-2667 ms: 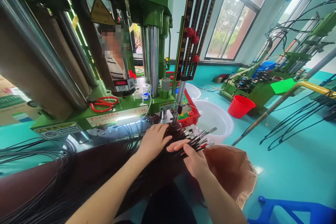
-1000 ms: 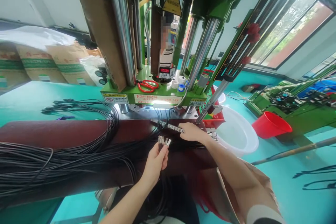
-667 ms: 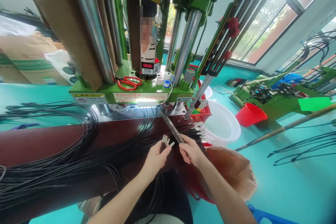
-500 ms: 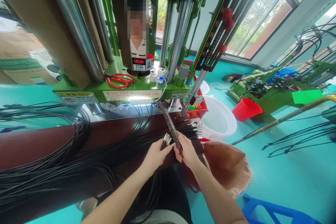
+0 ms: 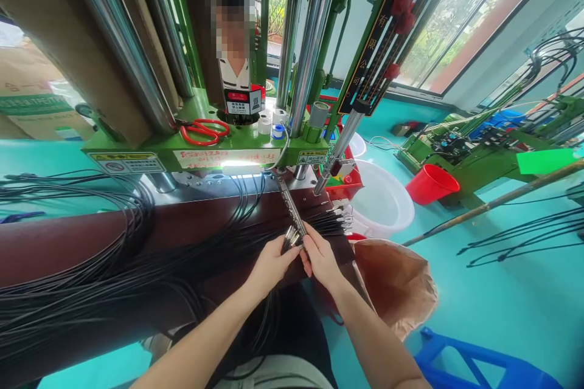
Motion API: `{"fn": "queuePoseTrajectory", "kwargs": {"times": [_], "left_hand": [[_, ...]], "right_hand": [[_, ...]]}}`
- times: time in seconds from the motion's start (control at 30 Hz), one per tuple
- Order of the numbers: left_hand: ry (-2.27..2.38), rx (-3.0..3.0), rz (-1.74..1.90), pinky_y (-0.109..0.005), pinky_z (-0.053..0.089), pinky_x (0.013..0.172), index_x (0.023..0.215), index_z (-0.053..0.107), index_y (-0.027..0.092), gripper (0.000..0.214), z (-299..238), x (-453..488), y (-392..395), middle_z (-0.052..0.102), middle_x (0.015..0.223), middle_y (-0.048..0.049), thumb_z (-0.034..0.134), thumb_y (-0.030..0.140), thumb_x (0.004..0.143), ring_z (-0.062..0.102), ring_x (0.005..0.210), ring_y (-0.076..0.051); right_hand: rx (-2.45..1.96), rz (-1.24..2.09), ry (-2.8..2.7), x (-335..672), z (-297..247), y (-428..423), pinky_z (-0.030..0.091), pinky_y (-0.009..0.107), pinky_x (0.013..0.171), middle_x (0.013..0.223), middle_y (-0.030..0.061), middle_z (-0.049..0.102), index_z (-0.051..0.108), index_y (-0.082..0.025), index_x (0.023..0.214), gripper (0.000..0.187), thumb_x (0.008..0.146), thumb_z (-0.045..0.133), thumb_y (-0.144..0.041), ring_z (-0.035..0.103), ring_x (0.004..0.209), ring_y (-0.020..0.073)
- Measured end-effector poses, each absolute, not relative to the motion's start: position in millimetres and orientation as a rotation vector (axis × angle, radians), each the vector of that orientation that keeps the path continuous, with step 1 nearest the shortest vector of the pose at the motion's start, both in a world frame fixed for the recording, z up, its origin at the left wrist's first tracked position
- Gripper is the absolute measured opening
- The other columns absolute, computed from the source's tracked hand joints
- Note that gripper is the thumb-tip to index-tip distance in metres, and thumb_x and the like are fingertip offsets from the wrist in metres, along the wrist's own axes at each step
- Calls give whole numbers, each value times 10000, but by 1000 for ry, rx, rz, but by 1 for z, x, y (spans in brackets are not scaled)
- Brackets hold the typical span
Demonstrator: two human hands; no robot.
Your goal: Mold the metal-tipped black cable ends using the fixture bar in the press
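Head view: fingers of the left hand (image 5: 268, 264) are clamping silvery cable tips (image 5: 291, 236), those of the right hand (image 5: 323, 260) are gripping a metal bar (image 5: 291, 203) slanting ahead of them over the counter (image 5: 59, 243), and both pieces are now drawing together, apparently bringing the handwork to one spot.

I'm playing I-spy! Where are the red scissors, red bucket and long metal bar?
Red scissors (image 5: 206, 132): head view, on the handles.
Red bucket (image 5: 422, 187): head view, on its side.
Long metal bar (image 5: 291, 205): head view, on its middle.
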State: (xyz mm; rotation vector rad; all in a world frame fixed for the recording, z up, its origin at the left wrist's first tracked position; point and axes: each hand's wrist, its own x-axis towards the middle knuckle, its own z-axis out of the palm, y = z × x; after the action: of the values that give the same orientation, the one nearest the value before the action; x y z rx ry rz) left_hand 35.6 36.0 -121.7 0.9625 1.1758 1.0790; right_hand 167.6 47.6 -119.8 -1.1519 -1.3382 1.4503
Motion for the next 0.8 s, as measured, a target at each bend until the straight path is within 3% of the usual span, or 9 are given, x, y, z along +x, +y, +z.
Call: {"fn": "queuePoseTrajectory", "kwargs": {"times": [0.27, 0.5, 0.67, 0.8], "left_hand": [[1159, 869, 1123, -163, 212, 345, 738, 473, 175, 323, -112, 24, 41, 290, 459, 103, 468, 498, 750, 250, 353, -41], [1190, 1015, 973, -172, 182, 360, 623, 477, 158, 298, -113, 29, 46, 367, 461, 76, 599, 426, 667, 270, 380, -34], [1121, 907, 818, -182, 103, 338, 636, 442, 186, 306, -114, 25, 49, 228, 358, 121, 578, 457, 671, 170, 314, -33], [1178, 962, 872, -175, 132, 341, 625, 442, 176, 298, -115, 23, 49, 257, 381, 113, 594, 430, 666, 189, 332, -27]], "right_hand": [[-1064, 1579, -1121, 171, -124, 50, 269, 155, 259, 458, -88, 441, 398, -179, 1277, 517, 835, 466, -439, 331, 274, 45], [-1104, 1602, -1161, 173, -122, 50, 259, 151, 261, 465, -75, 462, 415, -169, 1258, 519, 825, 478, -449, 345, 285, 48], [-1149, 1563, -1314, 173, -119, 49, 267, 151, 267, 472, -77, 451, 417, -183, 1272, 500, 843, 444, -438, 346, 289, 43], [-1212, 1491, -1437, 169, -116, 47, 254, 143, 266, 451, -80, 432, 404, -176, 1291, 510, 854, 424, -436, 343, 287, 39]]}}
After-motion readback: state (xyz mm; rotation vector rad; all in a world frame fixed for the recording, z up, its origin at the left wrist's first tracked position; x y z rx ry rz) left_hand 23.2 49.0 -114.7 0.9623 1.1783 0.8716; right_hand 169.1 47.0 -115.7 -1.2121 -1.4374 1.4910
